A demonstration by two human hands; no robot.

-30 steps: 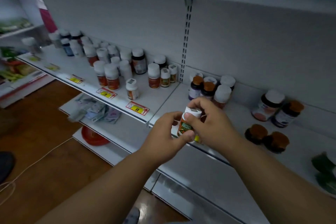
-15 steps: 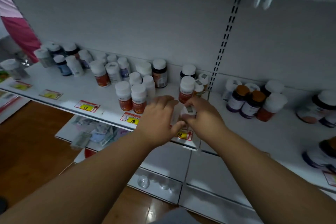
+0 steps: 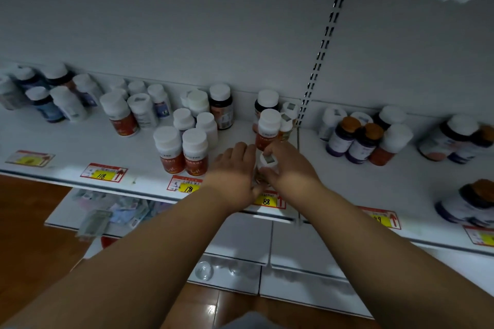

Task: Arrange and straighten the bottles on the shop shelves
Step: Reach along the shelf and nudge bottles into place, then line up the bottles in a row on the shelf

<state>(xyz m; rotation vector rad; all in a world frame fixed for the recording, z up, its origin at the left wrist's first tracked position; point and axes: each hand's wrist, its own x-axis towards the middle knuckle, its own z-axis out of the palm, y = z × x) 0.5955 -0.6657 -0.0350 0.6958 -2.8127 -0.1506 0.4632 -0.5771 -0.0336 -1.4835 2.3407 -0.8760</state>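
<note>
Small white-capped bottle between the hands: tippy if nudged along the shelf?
Probably tippy: the small bottle looks narrow and upright, near the shelf edge. Likely light and rigid plastic. The left hand and right hand flank it, steadying it.

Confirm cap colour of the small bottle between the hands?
White, on the small bottle; head view.

Single head-worn wide-angle view, looking forward and down, close to the front edge of a white shelf (image 3: 149, 147), back panel (image 3: 187, 21) filling the top, floor (image 3: 29, 222) lower left
</note>
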